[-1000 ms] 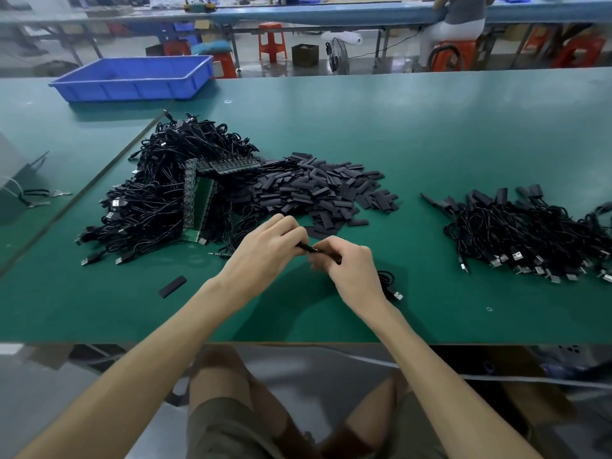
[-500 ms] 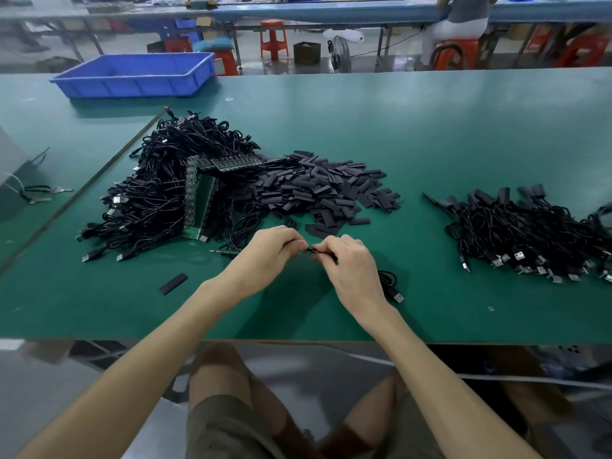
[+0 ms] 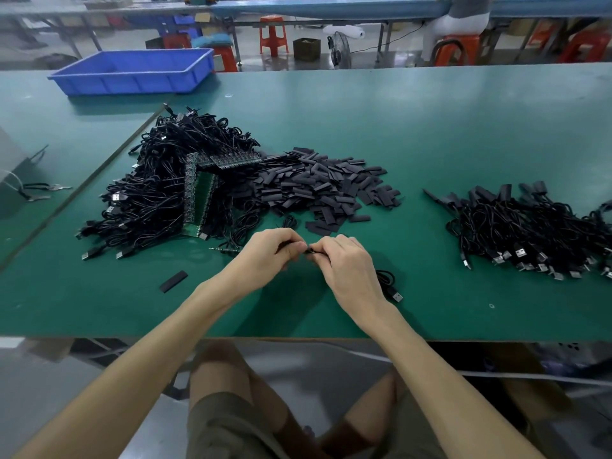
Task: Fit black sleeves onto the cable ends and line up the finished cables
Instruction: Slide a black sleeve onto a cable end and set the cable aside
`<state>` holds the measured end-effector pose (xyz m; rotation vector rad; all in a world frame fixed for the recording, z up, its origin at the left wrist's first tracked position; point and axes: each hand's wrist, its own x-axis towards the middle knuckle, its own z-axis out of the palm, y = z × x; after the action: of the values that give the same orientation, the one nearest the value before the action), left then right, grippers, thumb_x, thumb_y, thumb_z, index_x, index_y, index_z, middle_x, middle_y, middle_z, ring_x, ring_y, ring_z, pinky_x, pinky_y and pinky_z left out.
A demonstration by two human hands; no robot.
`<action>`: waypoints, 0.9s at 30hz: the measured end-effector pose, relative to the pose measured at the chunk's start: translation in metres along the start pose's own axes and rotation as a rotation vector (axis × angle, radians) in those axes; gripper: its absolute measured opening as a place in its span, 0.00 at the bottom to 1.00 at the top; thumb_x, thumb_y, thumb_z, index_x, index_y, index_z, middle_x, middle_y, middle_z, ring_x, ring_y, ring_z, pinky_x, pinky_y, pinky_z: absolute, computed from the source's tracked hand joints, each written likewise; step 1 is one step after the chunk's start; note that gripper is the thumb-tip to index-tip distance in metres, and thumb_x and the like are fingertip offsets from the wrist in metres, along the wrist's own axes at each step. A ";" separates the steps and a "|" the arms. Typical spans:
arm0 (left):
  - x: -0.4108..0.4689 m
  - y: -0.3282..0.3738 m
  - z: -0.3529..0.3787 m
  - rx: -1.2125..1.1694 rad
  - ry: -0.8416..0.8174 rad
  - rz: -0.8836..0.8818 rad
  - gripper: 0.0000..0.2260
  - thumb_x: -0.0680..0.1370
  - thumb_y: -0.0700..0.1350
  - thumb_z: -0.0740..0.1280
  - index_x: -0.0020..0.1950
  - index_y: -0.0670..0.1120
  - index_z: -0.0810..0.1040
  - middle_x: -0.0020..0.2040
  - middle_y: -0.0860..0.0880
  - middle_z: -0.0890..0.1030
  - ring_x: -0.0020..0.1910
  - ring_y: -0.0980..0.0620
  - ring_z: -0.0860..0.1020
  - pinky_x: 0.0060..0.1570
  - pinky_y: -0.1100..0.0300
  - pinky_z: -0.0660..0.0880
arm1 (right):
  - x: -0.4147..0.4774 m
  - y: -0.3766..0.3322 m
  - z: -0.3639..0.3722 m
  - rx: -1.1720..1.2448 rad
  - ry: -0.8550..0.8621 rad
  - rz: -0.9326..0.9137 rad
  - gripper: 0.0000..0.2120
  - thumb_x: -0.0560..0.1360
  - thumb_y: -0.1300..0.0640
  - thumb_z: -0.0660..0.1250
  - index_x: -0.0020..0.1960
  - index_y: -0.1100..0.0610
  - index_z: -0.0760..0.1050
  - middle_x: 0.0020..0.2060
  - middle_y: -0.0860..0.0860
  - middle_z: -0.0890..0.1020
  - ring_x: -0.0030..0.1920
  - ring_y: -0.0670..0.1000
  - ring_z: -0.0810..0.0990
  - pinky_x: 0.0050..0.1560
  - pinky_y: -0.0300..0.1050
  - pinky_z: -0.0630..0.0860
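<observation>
Left hand [image 3: 268, 256]: fingers curled, pinching the end of a cable [image 3: 309, 250] low over the near worktop [image 3: 496, 144].
Right hand [image 3: 347, 270]: fingers pinched on the same cable, its fingertips meeting the left's. The USB plug [image 3: 395, 295] lies by the wrist.
Loose sleeve [image 3: 173, 281]: alone, left of the hands.
Sleeve pile [image 3: 324, 190]: just beyond the hands.
Tangled cable heap [image 3: 159, 200]: left, touching the sleeve pile.
Sleeved cables [image 3: 530, 233]: bunched well right.
Blue tray [image 3: 132, 72]: far left.

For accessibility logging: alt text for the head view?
Left hand and right hand pinch the end of a thin black cable over a green table. Beyond: a pile of flat black sleeves between two black cable heaps.
</observation>
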<state>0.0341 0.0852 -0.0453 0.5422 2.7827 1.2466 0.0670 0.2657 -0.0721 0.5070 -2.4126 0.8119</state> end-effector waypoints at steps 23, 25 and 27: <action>-0.004 -0.001 -0.003 0.003 -0.019 0.011 0.05 0.81 0.39 0.68 0.49 0.47 0.82 0.32 0.57 0.79 0.29 0.60 0.74 0.33 0.68 0.71 | -0.001 0.005 0.003 -0.011 0.026 -0.018 0.06 0.75 0.59 0.74 0.44 0.62 0.81 0.38 0.53 0.84 0.40 0.55 0.80 0.46 0.55 0.78; -0.004 -0.002 -0.006 0.022 -0.011 0.022 0.04 0.82 0.40 0.68 0.50 0.46 0.83 0.34 0.54 0.80 0.30 0.59 0.75 0.35 0.62 0.73 | -0.001 0.004 0.003 0.001 0.027 -0.008 0.07 0.76 0.58 0.75 0.45 0.61 0.81 0.39 0.52 0.84 0.40 0.55 0.80 0.47 0.53 0.77; -0.004 -0.002 -0.008 0.039 0.017 0.038 0.04 0.82 0.41 0.68 0.50 0.47 0.82 0.35 0.51 0.81 0.31 0.59 0.75 0.37 0.60 0.74 | -0.002 0.004 0.005 -0.028 0.030 -0.022 0.07 0.75 0.58 0.75 0.47 0.61 0.81 0.41 0.52 0.84 0.42 0.55 0.81 0.49 0.52 0.77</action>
<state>0.0360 0.0770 -0.0415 0.5927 2.8289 1.2120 0.0648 0.2660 -0.0779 0.5058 -2.3841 0.7696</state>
